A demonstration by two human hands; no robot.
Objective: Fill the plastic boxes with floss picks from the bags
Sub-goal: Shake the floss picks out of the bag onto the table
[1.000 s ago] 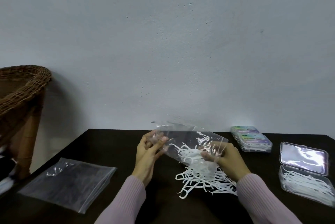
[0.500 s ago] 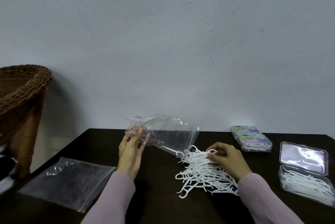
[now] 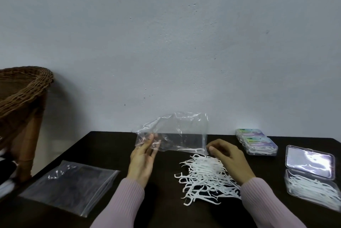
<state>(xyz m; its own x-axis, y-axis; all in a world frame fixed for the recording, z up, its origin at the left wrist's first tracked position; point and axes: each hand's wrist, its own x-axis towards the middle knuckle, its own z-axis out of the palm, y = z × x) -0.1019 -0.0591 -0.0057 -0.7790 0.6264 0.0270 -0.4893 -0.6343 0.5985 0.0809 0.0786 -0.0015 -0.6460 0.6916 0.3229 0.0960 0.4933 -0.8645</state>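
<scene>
A heap of white floss picks (image 3: 206, 174) lies on the dark table (image 3: 103, 146), in the middle, in front of the person. Just above it a clear bag (image 3: 177, 133) is held up off the table; one pick (image 3: 190, 149) is at its lower edge, near the opening. The left hand (image 3: 143, 157) pinches the bag's left corner between thumb and fingers. The right hand (image 3: 228, 155) is over the heap with its fingers loosely curled; whether it touches the bag or holds a pick I cannot tell. To the right an open box (image 3: 311, 178) lies with picks in its lower half. Behind it two closed boxes (image 3: 256, 141) carry coloured labels, the writing too blurred to read. At the left lie flat empty bags (image 3: 72, 185), and a wicker basket (image 3: 20, 87) stands beside the table
</scene>
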